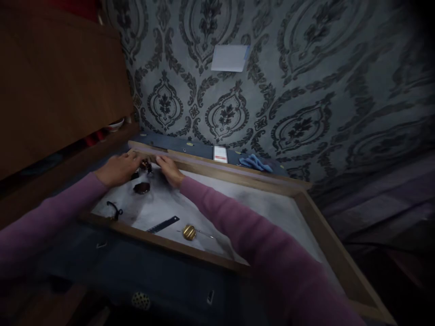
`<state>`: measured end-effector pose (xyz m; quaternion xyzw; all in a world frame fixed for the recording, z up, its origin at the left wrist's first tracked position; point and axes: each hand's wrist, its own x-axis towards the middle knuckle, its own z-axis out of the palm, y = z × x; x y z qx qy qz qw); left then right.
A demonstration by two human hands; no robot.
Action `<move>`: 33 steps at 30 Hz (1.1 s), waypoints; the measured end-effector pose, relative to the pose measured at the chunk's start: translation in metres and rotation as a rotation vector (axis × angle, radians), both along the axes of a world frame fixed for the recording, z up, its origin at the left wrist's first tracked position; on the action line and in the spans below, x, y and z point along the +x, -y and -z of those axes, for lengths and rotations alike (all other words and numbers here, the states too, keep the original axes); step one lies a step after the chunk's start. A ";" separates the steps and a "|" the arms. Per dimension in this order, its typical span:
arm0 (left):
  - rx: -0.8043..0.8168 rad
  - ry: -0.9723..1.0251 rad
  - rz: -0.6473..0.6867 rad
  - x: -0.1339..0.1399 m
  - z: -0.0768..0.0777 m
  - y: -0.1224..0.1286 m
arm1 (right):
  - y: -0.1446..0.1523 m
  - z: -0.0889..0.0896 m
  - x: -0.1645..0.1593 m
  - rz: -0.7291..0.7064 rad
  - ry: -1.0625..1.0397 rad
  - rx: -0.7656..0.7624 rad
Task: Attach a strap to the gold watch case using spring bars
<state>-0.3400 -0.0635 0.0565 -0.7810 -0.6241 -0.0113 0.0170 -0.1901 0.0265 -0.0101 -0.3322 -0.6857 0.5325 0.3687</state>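
Note:
My left hand [119, 170] reaches into the far left corner of a shallow wooden tray [217, 168], palm down with its fingers stretched out. Opposite it, my right hand [170, 172] lies by the tray's far wall, fingers extended. Between them is a small dark, shiny brown-and-black item [146, 166], partly hidden; I cannot tell whether either hand touches it. A dark brown rounded piece [141, 188] lies just nearer. Towards the near wall are a black curved piece [113, 209], a dark ruler [163, 224] and a gold ridged round object [189, 232] beside a thin metal rod.
The tray rests on a dark blue patterned cloth [170, 267]. Behind it lie a small white-and-red card or packet [220, 154] and a crumpled blue cloth [255, 162]. A wooden cabinet [61, 90] stands at left. White paper [230, 58] hangs on the patterned wall.

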 end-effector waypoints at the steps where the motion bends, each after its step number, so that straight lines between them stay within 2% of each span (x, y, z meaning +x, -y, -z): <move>1: 0.029 -0.049 0.009 0.014 -0.005 0.006 | 0.001 -0.004 0.015 0.012 0.028 0.027; 3: 0.008 0.013 0.163 0.046 -0.011 0.020 | 0.008 -0.010 0.051 0.026 0.087 0.089; 5: -0.150 0.195 0.418 0.080 -0.009 0.034 | 0.022 -0.013 0.093 0.026 0.161 0.143; 7: -0.320 0.247 0.559 0.109 -0.001 0.046 | 0.044 -0.014 0.136 0.027 0.239 0.196; 10: -0.336 0.215 0.602 0.137 0.014 0.057 | 0.087 -0.011 0.191 0.032 0.352 0.264; 13: -0.321 0.180 0.622 0.149 0.025 0.059 | 0.120 -0.006 0.224 -0.017 0.446 0.302; 17: -0.302 0.165 0.628 0.154 0.030 0.052 | 0.132 -0.006 0.238 -0.186 0.756 0.417; 20: -0.303 0.166 0.609 0.155 0.035 0.041 | 0.128 -0.005 0.235 -0.243 0.853 0.451; 27: -0.275 0.276 0.607 0.149 0.052 0.004 | 0.123 0.002 0.232 -0.238 0.875 0.473; 30: -0.225 0.355 0.623 0.146 0.051 0.001 | 0.122 0.002 0.235 -0.211 0.849 0.450; 33: -0.169 0.402 0.577 0.138 0.042 0.009 | 0.120 0.003 0.237 -0.199 0.808 0.429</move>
